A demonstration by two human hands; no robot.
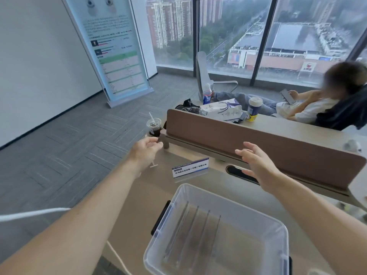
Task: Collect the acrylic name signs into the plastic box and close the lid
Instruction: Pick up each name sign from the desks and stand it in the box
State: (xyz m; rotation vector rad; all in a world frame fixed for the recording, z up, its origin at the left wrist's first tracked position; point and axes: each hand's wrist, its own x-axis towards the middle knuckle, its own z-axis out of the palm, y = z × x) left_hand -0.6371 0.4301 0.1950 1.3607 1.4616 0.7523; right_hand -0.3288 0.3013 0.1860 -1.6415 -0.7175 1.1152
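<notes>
Standing between spread fingers, untouched: name sign.

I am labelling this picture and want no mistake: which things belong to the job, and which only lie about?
For the job: acrylic name sign, standing on the desk; plastic box, open, no lid in view; left hand and right hand, both open and empty.

Just lying about: iced coffee cup; desk divider; white cable; paper cup; paper bag; banner stand.
</notes>
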